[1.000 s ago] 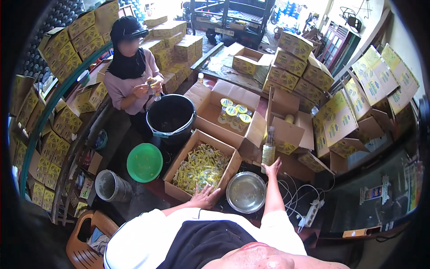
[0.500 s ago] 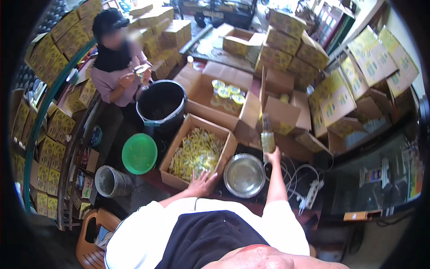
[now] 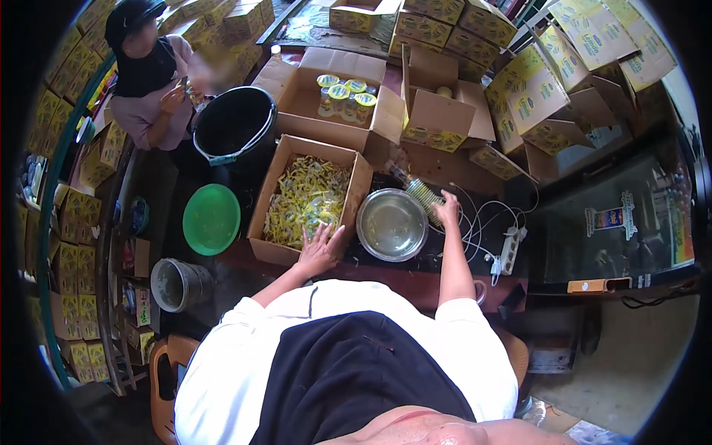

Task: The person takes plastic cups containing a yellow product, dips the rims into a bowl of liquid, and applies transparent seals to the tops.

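My left hand (image 3: 320, 248) lies flat with spread fingers on the near right corner of an open cardboard box (image 3: 268, 248) full of small yellow packets (image 3: 308, 199). My right hand (image 3: 447, 210) holds a clear bottle (image 3: 420, 191), tipped on its side over the far rim of a round metal bowl (image 3: 391, 224). The bowl sits on a dark table, between my two hands.
Another person (image 3: 152, 78) stands at the far left beside a black bucket (image 3: 236, 126). A green lid (image 3: 211, 219) and a grey pot (image 3: 176, 284) lie to the left. A box of yellow-capped jars (image 3: 343, 95), stacked cartons (image 3: 519, 81) and a power strip (image 3: 510, 251) surround the table.
The bottle in my right hand has gone from upright to tilted over the bowl. My left hand has stayed on the packet box. The view has dipped downward.
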A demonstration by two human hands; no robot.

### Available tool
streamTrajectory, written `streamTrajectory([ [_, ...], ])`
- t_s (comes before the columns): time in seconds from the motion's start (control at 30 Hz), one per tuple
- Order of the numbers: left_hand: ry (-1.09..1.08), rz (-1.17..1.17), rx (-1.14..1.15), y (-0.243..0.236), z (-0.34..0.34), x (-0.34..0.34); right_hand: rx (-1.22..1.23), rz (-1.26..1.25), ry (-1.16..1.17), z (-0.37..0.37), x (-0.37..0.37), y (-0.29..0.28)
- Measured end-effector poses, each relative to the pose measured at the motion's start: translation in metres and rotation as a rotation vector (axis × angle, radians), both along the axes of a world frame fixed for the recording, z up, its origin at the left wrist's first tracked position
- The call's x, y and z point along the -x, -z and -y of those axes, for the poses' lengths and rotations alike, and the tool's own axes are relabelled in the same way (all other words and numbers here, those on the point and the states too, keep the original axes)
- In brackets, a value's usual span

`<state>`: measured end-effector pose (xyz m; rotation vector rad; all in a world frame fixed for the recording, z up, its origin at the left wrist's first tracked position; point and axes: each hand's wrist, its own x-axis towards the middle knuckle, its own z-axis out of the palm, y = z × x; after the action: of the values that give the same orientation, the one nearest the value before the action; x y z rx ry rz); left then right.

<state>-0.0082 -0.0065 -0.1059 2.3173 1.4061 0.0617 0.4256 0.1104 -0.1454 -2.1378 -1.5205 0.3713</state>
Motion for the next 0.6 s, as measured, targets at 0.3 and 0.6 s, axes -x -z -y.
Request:
streamTrajectory([
  [0.3, -0.006, -0.075, -0.015, -0.003, 0.004, -0.001, 0.062, -0.012, -0.324, 0.048, 0.088, 0.011],
  [0.6, -0.007, -0.029, -0.064, 0.002, 0.012, 0.004, 0.385, 0.412, -0.447, 0.094, 0.138, 0.027],
])
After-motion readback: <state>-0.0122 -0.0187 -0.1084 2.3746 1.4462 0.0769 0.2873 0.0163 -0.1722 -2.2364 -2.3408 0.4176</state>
